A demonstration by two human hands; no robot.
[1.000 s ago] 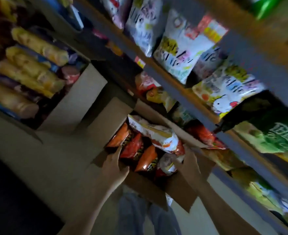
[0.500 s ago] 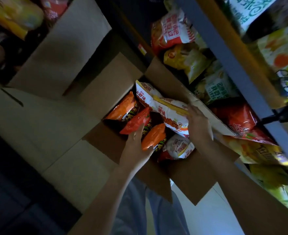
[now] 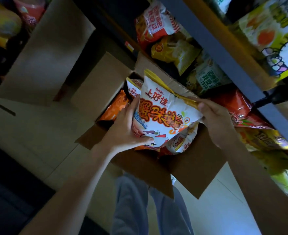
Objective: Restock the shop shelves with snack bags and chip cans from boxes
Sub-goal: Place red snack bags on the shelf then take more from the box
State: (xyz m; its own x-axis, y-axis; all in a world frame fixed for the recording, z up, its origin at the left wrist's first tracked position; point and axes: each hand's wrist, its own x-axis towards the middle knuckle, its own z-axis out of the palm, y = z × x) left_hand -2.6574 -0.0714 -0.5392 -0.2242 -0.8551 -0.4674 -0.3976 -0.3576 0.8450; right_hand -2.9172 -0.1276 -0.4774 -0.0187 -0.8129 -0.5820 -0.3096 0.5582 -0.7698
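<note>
While you had the white snack bag [image 3: 165, 112] lifted just above the open box [image 3: 187, 168], both hands were on it. Your left hand [image 3: 128, 128] cupped the bag's lower-left edge, fingers spread under the face, thumb along the side. Your right hand [image 3: 214, 119] pinched the upper-right edge near the yellow seam, clenched on the film.

Bag was tilted, long axis running from upper left to lower right in view, printed face toward you. More bags sat under it in the box: a second white one [image 3: 133, 90] and orange ones [image 3: 116, 107] at the left.

Key relation: the shelf [image 3: 224, 55] lay to your right and above the bag, already crowded with red [image 3: 236, 106] and yellow bags [image 3: 173, 51]. Right hand was the nearer one to it, so my guess is that hand leads the placement and the left only supports. Free gap on the shelf wasn't clear from this view. Second box [image 3: 46, 53] at far left was untouched.
</note>
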